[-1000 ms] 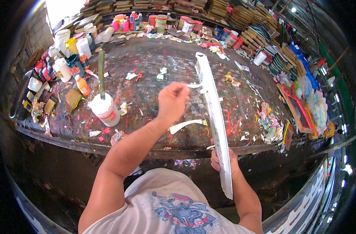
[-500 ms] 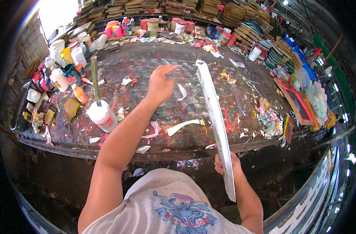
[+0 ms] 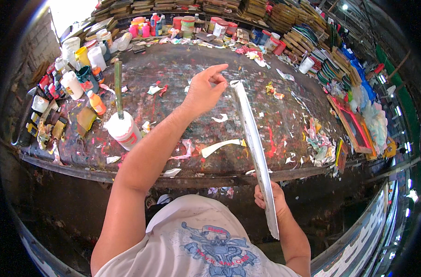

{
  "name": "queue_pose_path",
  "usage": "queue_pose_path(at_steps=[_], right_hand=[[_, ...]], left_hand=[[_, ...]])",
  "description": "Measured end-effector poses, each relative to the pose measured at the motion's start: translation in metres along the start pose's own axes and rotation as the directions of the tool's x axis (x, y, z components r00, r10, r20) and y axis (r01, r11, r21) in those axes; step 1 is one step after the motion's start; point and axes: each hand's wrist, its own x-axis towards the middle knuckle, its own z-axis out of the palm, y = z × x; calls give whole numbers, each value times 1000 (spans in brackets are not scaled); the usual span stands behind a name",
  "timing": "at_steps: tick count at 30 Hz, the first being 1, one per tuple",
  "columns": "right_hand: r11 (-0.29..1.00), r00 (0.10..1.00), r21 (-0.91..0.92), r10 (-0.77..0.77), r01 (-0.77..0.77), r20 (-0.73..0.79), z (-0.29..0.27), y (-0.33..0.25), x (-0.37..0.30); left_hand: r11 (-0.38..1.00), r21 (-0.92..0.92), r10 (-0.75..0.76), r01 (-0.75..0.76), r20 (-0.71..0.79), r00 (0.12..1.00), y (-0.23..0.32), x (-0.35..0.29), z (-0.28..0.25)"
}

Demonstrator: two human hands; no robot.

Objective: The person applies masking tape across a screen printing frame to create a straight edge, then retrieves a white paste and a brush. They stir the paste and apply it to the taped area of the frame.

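Observation:
My right hand [image 3: 271, 197] grips the near part of a long, thin, flat white-and-grey panel [image 3: 253, 141], closed around its side. Seen almost edge-on, the panel tilts away over the table and its far end looks curled. My left hand [image 3: 206, 92] is beside that far end, index finger stretched out and the others partly bent, with nothing visible in it. Whether its fingertips touch the panel I cannot tell. Below this hand lies a small white scrap [image 3: 220, 118]. A longer cream strip [image 3: 223, 147] rests closer to the front edge.
A white bucket [image 3: 123, 134] with a green stick [image 3: 118, 90] stands left of my forearm. Paint containers [image 3: 96, 58] crowd the left and back of the paint-stained table [image 3: 173, 69]. On the right are crumpled scraps [image 3: 322, 147], a pink-edged frame [image 3: 349, 123] and stacked wooden frames [image 3: 303, 40].
My left hand has moved forward and right, up to the panel's far end. The white scrap near it has dropped and changed shape. My right hand keeps its hold on the panel.

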Motion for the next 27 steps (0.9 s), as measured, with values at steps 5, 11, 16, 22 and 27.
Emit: queue_pose_path(at_steps=[5,11,16,22,27], right_hand=[[999,1000,24,21,-21,-1,0,4,-3],[999,998,-23,44,-45,-35,-5,11,-6],[999,999,9,51,-51,-15,-6,23,-5],[996,988,21,-78,81,-135,-45,19,-30],[941,914,8,-326,338,-239,-65,16,-51]], left_hand=[[992,85,86,-90,53,995,0,-9,0],[996,87,-24,33,-100,995,-8,-13,9],[913,404,49,50,-231,972,-39,-23,7],[655,735,10,174,-238,971,-85,-35,-52],[403,899,-100,-172,230,968,-54,-110,-54]])
